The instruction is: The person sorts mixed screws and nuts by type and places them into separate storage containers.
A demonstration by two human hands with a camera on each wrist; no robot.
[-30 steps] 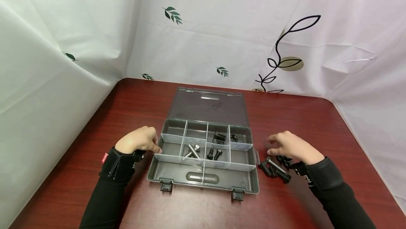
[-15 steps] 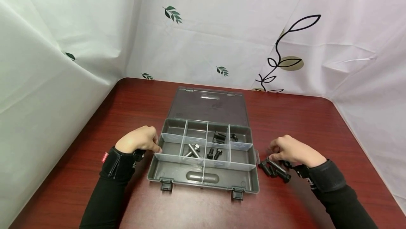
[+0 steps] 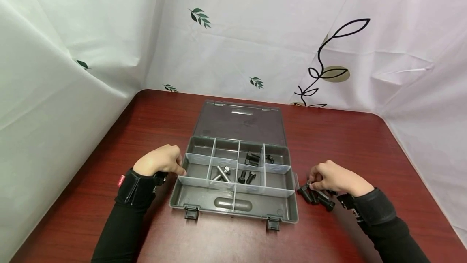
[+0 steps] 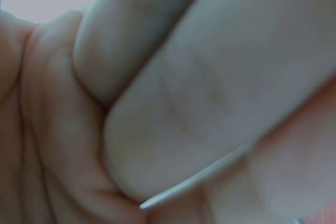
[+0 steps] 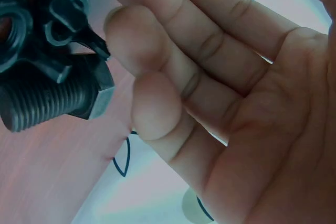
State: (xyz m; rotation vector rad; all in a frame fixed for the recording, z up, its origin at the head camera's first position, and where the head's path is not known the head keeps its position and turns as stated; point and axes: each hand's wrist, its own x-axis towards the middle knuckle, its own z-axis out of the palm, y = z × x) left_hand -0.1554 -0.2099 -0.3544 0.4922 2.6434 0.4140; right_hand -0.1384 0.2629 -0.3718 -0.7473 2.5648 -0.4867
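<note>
My left hand [image 3: 162, 161] grips the left edge of a grey plastic compartment box [image 3: 204, 204]. In the left wrist view, its curled fingers [image 4: 210, 77] fill most of the picture. My right hand [image 3: 333, 178] reaches down to a small pile of hardware right of the box, thumb and index fingertips close together at the pile's far end. I cannot tell whether they pinch a piece. In the right wrist view, the other fingers [image 5: 136, 40] bend loosely beside a thick black bolt [image 5: 52, 95] and a black wing nut [image 5: 63, 19]. A long bolt [image 3: 324, 200] lies partly under the hand.
The box's dark lid [image 3: 240, 123] lies folded back behind it. Silver bolts [image 3: 223, 174] cross in one middle compartment; black bolts [image 3: 251, 177] and other dark pieces sit in neighbouring ones. Two latches [image 3: 273, 224] stick out at the front. A white curtain [image 3: 233, 44] hangs behind the table.
My right hand has lowered toward me onto the pile, its thumb and index finger drawing together. My left hand and the box have stayed in place.
</note>
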